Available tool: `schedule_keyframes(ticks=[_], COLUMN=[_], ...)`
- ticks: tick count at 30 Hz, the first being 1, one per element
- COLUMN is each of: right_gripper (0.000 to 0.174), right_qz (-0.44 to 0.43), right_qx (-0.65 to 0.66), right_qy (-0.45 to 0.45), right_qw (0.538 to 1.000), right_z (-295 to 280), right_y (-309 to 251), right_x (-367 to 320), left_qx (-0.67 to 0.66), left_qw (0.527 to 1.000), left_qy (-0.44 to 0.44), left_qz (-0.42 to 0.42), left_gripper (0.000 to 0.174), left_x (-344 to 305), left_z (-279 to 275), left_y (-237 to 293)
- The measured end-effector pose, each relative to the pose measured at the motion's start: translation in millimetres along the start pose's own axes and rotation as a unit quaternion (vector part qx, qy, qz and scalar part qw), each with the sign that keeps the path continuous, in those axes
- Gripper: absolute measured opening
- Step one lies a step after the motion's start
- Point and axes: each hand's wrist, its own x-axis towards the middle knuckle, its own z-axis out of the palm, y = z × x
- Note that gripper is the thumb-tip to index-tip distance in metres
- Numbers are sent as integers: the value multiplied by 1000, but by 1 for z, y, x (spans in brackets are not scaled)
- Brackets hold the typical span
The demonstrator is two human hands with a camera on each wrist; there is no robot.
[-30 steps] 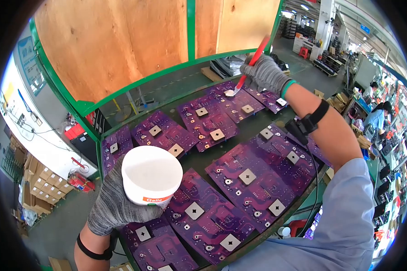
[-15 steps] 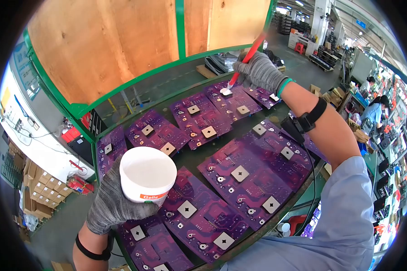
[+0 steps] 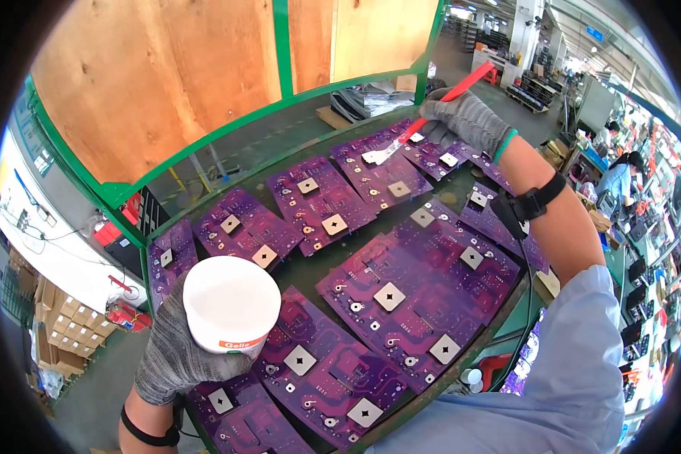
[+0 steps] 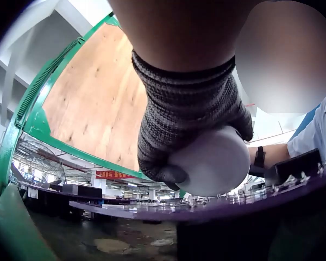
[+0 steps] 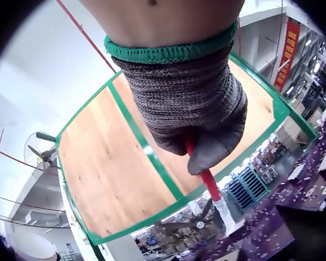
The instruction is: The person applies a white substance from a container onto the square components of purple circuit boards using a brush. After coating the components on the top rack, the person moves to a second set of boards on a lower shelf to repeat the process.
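My gloved left hand (image 3: 175, 342) grips a white plastic tub (image 3: 234, 337) with an orange label, its open top facing up. In the left wrist view the fingers wrap round the tub (image 4: 220, 163), above the board edges. Far across the table my gloved right hand (image 3: 469, 123) holds a red-handled brush (image 3: 467, 83), slanted down to the left. White paste coats the brush's flat end, which lies over a pale square plate on a purple circuit board (image 3: 356, 175). In the right wrist view the brush (image 5: 211, 186) comes out between thumb and fingers.
Several more purple boards (image 3: 424, 276) with pale square plates cover the green-framed table. A wooden panel in a green frame (image 3: 281, 45) stands behind it. Cartons (image 3: 72, 310) are stacked at left, and a cable hangs from my right wrist. People sit at benches on the right.
The brush end first comes down upright onto the plate at the far board, then tilts lower with its handle swinging right. The view shifts, and the left hand keeps its hold on the tub.
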Motion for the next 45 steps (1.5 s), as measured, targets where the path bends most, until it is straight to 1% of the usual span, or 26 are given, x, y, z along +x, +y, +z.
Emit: schedule_keyframes(ticks=[2, 3, 6, 7, 8, 10, 11, 14, 16, 17, 19, 22, 26, 28, 29, 30, 31, 32, 34, 35, 36, 38, 40, 42, 44, 45], right_gripper=[28, 25, 26, 26, 26, 26, 26, 27, 28, 28, 29, 31, 30, 30, 29, 29, 28, 27, 28, 30, 32, 33, 31, 31, 28, 28], right_qz=[-35, -25, -25, -8, -9, -13, -14, -16, -10, -7, -7, -13, -7, -23, -5, -10, -3, 2, -19, -74, -125, -212, -227, -341, -454, -455], right_qx=[35, 41, 35, 7, 6, 43, 59, 29, 28, 22, 27, 14, -11, 51, 61, 70, 57, 42, 40, 72, 103, 119, 145, 94, 41, 40], right_qy=[-20, 3, 7, 13, 11, 9, 4, 19, 18, 20, 13, 9, 8, 12, 37, 25, 3, -18, 27, 11, -4, -45, -168, -193, -247, -246], right_qw=[999, 999, 999, 1000, 1000, 999, 998, 999, 999, 1000, 1000, 1000, 1000, 998, 997, 997, 998, 999, 999, 995, 987, 969, 948, 915, 855, 855], right_z=[-9, -3, 5, -2, -10, -16, -18, -2, -6, -11, -12, -6, -15, -6, 5, 5, -5, -7, -5, -2, 1, 21, 39, 68, 95, 107], right_y=[9, 4, 4, 8, 12, 12, 13, 6, 10, 7, 3, 3, -2, 1, -2, 3, 12, 15, -10, -25, -39, -73, -97, -100, -99, -96], right_x=[7, 5, 1, 4, 5, 8, 9, 1, 3, 1, 1, 2, 0, -1, -4, -1, 4, 11, -11, -26, -44, -87, -126, -143, -147, -146], left_qx=[1, -6, -13, -13, -14, 47, 46, 69, -39, -38, 55, 46, 27, 16, 0, -13, 32, 39, 102, 50, 53, 60, 80, 65, 65, 65], left_qw=[1000, 1000, 1000, 1000, 1000, 999, 999, 998, 999, 999, 998, 999, 1000, 999, 1000, 1000, 998, 997, 988, 995, 995, 997, 995, 993, 994, 994], left_qy=[8, 10, 3, 2, 3, 2, 4, -3, 1, 3, -1, 0, 0, -28, -26, -20, -31, -44, -38, -44, -38, -30, -32, -28, -39, -50], left_qz=[-1, -10, -14, -14, -16, 11, 7, 6, -27, -27, 19, 18, 16, -2, 4, 6, 43, 39, 105, 76, 74, 50, 50, 96, 82, 66], left_gripper=[78, 78, 80, 81, 81, 83, 83, 83, 84, 84, 84, 85, 85, 87, 88, 90, 92, 93, 94, 94, 94, 94, 93, 95, 97, 98], left_x=[-1, -1, 2, 1, 1, 0, -1, 2, 2, 2, 1, 2, 2, 6, 5, 4, 6, 6, 7, 6, 4, 3, 4, 9, 11, 11], left_z=[2, 2, 1, 1, 0, -1, -1, 3, 2, 2, 2, 3, 0, -2, -2, -4, -6, -7, -7, -8, -9, -7, -5, -2, -1, -1], left_y=[-1, -2, -5, -7, -8, -10, -11, -7, -3, -6, -14, -8, -4, 2, 3, 1, -3, -10, -1, -1, -4, -10, -7, -11, -10, -9])
